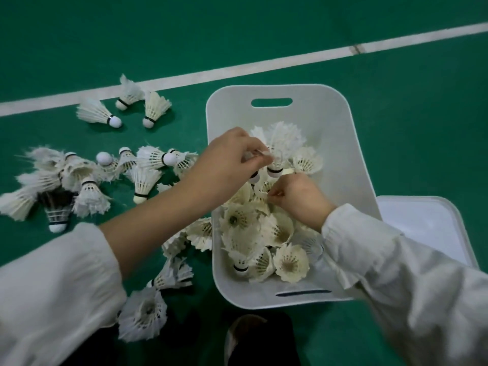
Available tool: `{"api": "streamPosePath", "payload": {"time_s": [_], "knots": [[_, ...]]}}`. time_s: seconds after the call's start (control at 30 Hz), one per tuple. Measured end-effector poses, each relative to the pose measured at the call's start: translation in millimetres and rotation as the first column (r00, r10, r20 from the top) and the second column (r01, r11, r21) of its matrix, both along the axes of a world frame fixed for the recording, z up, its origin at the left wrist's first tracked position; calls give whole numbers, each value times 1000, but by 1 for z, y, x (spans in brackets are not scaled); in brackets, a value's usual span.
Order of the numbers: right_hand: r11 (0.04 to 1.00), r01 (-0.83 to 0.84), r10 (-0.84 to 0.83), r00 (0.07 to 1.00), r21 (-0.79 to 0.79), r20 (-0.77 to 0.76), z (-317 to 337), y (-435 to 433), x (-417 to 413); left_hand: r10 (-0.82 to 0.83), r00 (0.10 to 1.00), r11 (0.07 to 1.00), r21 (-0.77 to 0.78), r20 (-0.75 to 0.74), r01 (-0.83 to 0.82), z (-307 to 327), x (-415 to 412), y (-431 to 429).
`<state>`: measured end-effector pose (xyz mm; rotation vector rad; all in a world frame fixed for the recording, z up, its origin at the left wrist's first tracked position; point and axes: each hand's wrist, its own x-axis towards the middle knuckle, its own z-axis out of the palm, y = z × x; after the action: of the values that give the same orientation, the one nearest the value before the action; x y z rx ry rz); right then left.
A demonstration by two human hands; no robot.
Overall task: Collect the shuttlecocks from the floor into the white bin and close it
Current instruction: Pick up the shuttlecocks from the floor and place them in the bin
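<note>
The scene is recorded by a single wide-angle camera worn on the person's head, aimed forward and steeply downward. The green floor is viewed from near and above. The white bin is framed just right of centre, with one handle slot toward the top and the other toward the bottom edge. The loose shuttlecocks are kept in the left half, and the lid is placed at the right. Both sleeved forearms are seen entering from the lower corners, and the left hand and right hand are caught mid-frame. A white court line is carried diagonally across the upper half. A dark shoe is cut off at the bottom.
</note>
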<state>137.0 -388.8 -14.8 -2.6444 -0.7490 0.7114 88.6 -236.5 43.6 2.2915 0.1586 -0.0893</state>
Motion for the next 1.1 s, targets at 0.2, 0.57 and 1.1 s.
{"api": "streamPosePath", "payload": {"time_s": [0.2, 0.57, 1.1], "knots": [[999, -31, 29, 994, -18, -103, 8, -7, -2, -8, 1000, 1000, 29, -21, 9, -6, -1, 1], [922, 10, -91, 977, 387, 193, 80, -40, 0, -92, 996, 995, 27, 16, 91, 2, -3, -13], [956, 261, -290, 913, 135, 286, 57, -30, 40, 124, 988, 991, -50, 90, -120, 7, -5, -5]]}}
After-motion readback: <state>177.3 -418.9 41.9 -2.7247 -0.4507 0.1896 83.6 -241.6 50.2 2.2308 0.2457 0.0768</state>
